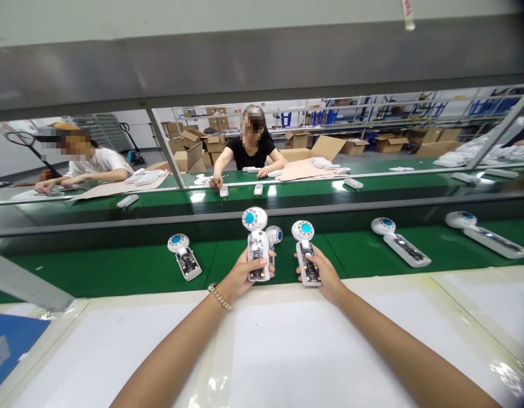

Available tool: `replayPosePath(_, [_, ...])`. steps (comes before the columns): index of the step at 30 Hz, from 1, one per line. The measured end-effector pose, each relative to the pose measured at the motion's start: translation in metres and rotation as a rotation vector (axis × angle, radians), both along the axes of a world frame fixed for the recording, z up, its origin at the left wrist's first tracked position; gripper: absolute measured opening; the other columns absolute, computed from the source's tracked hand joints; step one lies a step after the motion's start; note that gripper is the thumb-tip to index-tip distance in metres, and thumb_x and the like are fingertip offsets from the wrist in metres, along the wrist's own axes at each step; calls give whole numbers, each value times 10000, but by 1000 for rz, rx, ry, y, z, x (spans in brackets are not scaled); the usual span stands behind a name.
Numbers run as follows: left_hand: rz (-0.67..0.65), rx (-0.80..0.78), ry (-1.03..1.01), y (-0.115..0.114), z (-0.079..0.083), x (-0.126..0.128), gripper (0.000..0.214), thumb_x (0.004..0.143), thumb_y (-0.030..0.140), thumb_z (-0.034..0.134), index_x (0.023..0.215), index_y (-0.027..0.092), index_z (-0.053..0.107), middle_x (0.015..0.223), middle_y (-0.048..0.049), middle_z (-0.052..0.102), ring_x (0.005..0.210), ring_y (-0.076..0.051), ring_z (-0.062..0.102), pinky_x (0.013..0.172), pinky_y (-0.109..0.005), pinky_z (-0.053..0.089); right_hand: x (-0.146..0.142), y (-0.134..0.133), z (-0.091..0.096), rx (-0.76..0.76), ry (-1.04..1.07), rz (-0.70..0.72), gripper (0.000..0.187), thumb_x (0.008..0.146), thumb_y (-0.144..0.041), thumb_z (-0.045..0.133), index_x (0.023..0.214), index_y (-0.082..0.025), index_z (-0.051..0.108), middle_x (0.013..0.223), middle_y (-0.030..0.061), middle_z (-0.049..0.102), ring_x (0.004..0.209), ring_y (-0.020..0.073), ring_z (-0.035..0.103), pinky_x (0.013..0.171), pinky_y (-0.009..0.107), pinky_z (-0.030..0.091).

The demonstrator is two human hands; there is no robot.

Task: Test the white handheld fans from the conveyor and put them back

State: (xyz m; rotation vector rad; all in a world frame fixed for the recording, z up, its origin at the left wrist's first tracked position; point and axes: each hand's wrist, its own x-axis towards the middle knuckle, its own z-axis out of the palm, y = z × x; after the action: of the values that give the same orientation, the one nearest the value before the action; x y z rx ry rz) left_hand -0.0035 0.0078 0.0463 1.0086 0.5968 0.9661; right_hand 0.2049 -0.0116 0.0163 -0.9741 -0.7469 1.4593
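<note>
My left hand (247, 271) is closed round a white handheld device (258, 255) with a round, blue-centred head and its inner parts exposed. Just behind it shows a second device's head (274, 234); I cannot tell whether that one is held too or rests on the belt. In my right hand (323, 272) is a similar device (309, 266), thumb on its front, a dark circuit board showing in the open casing. Both held devices are tilted up over the near edge of the green belt (228, 255).
One more such device (187, 262) lies left on the belt, and two others (406, 249) (495, 241) lie right. White sheets (287, 345) cover the near table. Across a rail (228, 209), two people work at a second belt with white casings (258, 190). A metal beam (262, 62) spans overhead.
</note>
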Motion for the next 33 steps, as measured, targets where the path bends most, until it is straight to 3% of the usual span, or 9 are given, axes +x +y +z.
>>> replayPosePath(3, [-59,-23,22,-14,0,18,387,734,266,640,1059,185,447,860,-53,618,581,-145,611,509,-277,510,-8,-5,0,-23,19,46,420,694,-231,530,1109,-257,471,971,35,640,542,163,610,428,312,512])
replayPosePath(9, [89,-144,126,-23,-18,37,412,743,249,590,1090,218,371,830,-38,620,589,-178,634,525,-343,536,-12,-7,-3,-28,-19,89,438,652,-219,532,1085,-252,470,965,22,639,576,166,621,477,317,523])
replayPosePath(16, [174,-246,80,-19,-21,36,412,639,44,538,1000,197,413,957,-61,614,744,-187,650,661,-377,548,-12,-6,-3,-41,-65,120,479,656,-237,540,1123,-267,441,953,18,639,621,174,631,548,342,532])
replayPosePath(20, [161,-230,67,-17,-26,35,374,656,50,548,983,192,434,1011,-76,605,762,-178,646,675,-362,542,-13,-7,-2,-18,-89,175,506,664,-249,570,1146,-259,414,775,-8,635,623,186,633,590,356,530])
replayPosePath(25, [175,-238,58,-16,-27,34,371,659,29,552,982,183,455,1002,-79,608,727,-164,641,649,-329,535,-13,-8,0,70,-74,210,459,667,-270,616,1094,-243,452,841,6,639,674,183,636,679,364,518])
replayPosePath(33, [197,-302,30,-16,-22,33,285,679,79,593,931,167,491,1067,-107,594,791,-204,647,656,-360,544,-11,-9,0,61,-62,226,490,689,-311,613,1145,-252,444,821,11,637,672,194,639,654,372,518])
